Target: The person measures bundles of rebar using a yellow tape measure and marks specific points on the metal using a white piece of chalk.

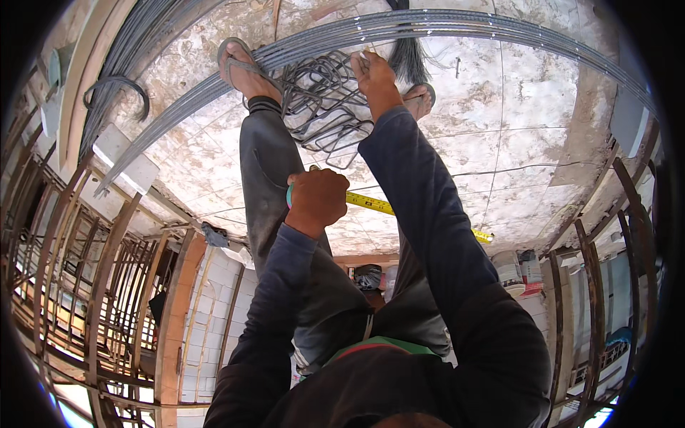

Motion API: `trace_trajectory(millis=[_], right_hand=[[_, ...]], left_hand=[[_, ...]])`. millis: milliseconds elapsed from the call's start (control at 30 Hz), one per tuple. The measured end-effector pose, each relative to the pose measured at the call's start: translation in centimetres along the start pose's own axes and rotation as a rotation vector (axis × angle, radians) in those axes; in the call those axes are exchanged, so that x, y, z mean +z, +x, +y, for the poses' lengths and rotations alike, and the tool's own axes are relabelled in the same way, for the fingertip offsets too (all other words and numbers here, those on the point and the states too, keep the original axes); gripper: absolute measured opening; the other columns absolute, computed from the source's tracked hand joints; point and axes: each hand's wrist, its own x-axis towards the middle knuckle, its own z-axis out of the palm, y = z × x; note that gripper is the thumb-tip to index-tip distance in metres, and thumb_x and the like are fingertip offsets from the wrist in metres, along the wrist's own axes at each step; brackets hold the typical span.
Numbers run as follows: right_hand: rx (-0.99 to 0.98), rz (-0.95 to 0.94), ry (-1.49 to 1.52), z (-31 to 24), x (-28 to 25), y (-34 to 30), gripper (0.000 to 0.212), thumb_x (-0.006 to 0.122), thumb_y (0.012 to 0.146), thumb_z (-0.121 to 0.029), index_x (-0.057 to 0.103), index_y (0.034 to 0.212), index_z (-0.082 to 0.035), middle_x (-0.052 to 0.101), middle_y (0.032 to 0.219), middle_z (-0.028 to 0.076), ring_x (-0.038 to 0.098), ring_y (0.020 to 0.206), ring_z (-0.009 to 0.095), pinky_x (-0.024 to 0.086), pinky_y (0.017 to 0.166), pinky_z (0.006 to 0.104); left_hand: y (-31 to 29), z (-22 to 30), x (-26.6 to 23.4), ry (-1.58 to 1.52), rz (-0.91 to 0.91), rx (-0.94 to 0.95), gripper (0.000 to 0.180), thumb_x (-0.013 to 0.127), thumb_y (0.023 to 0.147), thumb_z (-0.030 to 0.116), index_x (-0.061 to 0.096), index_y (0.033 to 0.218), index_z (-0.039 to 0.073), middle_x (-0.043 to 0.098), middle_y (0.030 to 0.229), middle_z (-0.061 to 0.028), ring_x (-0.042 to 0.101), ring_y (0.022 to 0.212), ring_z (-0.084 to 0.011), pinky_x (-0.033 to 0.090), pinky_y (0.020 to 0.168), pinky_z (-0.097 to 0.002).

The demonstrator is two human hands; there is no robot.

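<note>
My left hand [319, 198] is closed round a tape measure, mostly hidden by the fingers, with a teal edge showing. Its yellow blade [369, 202] runs out to the right, passes behind my right forearm and ends in the blade's tip [483, 236]. Farther forward, my right hand [376, 77] has its fingers bent together just short of a bundle of long ribbed steel bars [457, 23]. Whether those fingers pinch something small cannot be made out. Small white marks dot the bars. Bent steel stirrups [325, 107] lie heaped between my feet, left of that hand.
More bars [121, 64] lie at the far left beside a wooden plank [84, 85]. Beyond my right hand is a bunch of thin tie wire [409, 60]. Sandalled feet [246, 71] stand on the stained tile floor [528, 107]. Wooden railings [114, 271] line both sides.
</note>
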Motion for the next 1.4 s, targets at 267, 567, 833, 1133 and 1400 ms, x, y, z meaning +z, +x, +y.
trace_trajectory(millis=[267,567,833,1133,1400], right_hand=[[0.067,-0.015,0.266,2.2,0.7,1.4,0.039,0.058,0.101,-0.015,0.055,0.127,0.013,0.065,0.108,0.027,0.070,0.098,0.037,0.064,0.081,0.0400],[-0.938,0.033,-1.227,2.0,0.6,-3.1,0.048,0.073,0.091,-0.036,0.070,0.110,0.007,0.075,0.098,0.022,0.075,0.090,0.029,0.058,0.077,0.0360],[-0.980,-0.029,-1.248,1.0,1.2,-4.1,0.050,0.060,0.099,-0.045,0.070,0.109,0.003,0.070,0.106,0.026,0.068,0.099,0.043,0.053,0.091,0.0477],[0.056,-0.034,0.260,-0.5,4.7,-2.9,0.025,0.063,0.098,-0.015,0.062,0.112,0.006,0.067,0.103,0.022,0.069,0.096,0.037,0.061,0.084,0.0448],[-0.408,-0.518,-0.131,-15.0,2.4,-8.9,0.030,0.062,0.094,-0.001,0.056,0.117,0.016,0.064,0.109,0.024,0.072,0.094,0.035,0.064,0.082,0.0409]], left_hand=[[-0.4,-0.1,1.1,-0.020,-0.018,-0.031,0.012,0.064,0.072,0.017,0.073,0.080,0.015,0.069,0.078,-0.0062,0.070,0.077,-0.0283,0.052,0.058,-0.0491],[0.2,0.5,1.0,-0.085,-0.088,-0.033,0.017,0.062,0.073,0.015,0.075,0.084,0.015,0.071,0.082,-0.0062,0.071,0.084,-0.0278,0.053,0.065,-0.0481],[1.5,0.4,1.7,-0.137,-0.174,-0.027,0.020,0.066,0.076,0.016,0.078,0.092,0.016,0.074,0.089,-0.0104,0.073,0.087,-0.0311,0.053,0.071,-0.0621],[1.5,0.2,2.7,-0.086,-0.103,-0.009,0.012,0.064,0.079,0.018,0.075,0.083,0.017,0.071,0.081,-0.0075,0.070,0.082,-0.0298,0.054,0.071,-0.0454],[-0.8,0.5,-1.0,-0.106,0.008,0.007,0.011,0.063,0.084,0.019,0.074,0.085,0.017,0.071,0.084,-0.0079,0.069,0.086,-0.0302,0.054,0.073,-0.0464]])
